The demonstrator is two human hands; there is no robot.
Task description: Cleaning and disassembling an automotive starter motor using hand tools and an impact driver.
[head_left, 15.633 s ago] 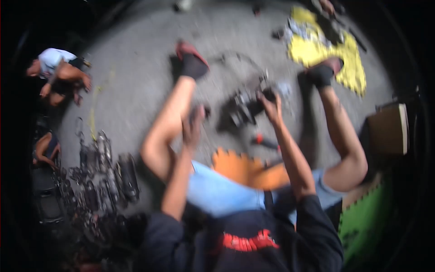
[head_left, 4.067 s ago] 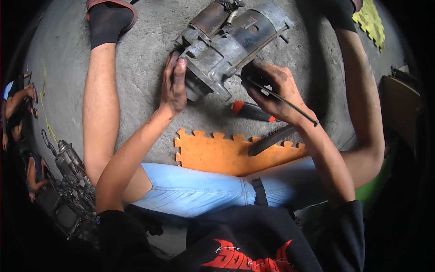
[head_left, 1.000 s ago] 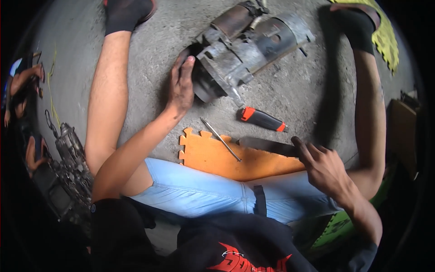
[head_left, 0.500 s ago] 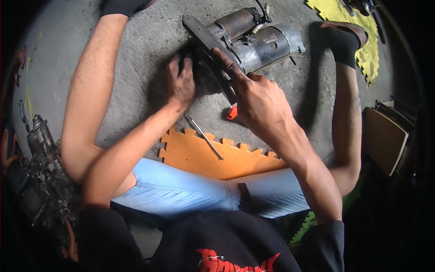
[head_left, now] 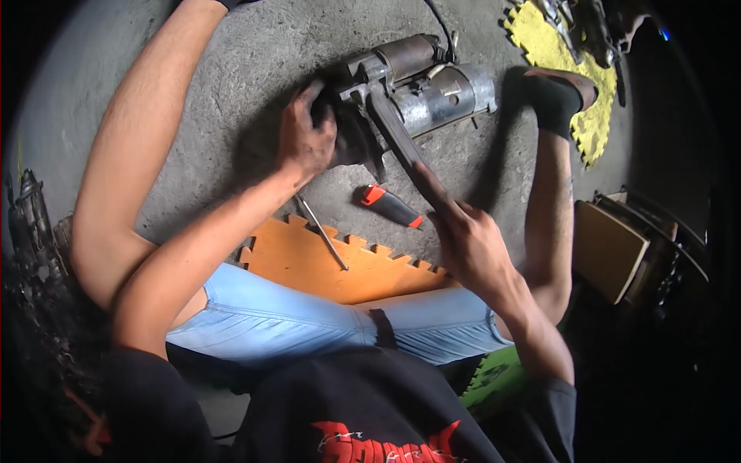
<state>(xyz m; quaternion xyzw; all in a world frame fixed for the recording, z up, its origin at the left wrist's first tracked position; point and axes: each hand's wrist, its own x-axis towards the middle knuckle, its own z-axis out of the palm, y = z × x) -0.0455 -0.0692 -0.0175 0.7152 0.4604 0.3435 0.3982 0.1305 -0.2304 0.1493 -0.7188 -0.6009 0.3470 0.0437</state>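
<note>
A starter motor point(head_left: 440, 104) with its smaller cylinder, the solenoid point(head_left: 409, 55), lies on the concrete floor ahead of me. My left hand point(head_left: 309, 135) curls round the dark nose end of the motor, its thumb and fingers closed against it. My right hand point(head_left: 472, 239) grips a long flat dark metal bar point(head_left: 400, 139), with the index finger laid along it. The bar's far end rests at the metal housing, beside the motor's body. Part of the nose end is hidden behind my left hand.
A black and red tool handle point(head_left: 392, 206) lies just below the motor. A thin metal rod point(head_left: 324, 235) rests partly on an orange foam mat point(head_left: 301, 266). Tools sit on a yellow mat point(head_left: 532, 35) at far right; boards point(head_left: 612, 247) stand at right, dark machine parts point(head_left: 38, 255) at left.
My right hand has drawn the bar back towards me and to the right, uncovering the black and red handle. My left hand stays at the nose end. The whole view has shifted.
</note>
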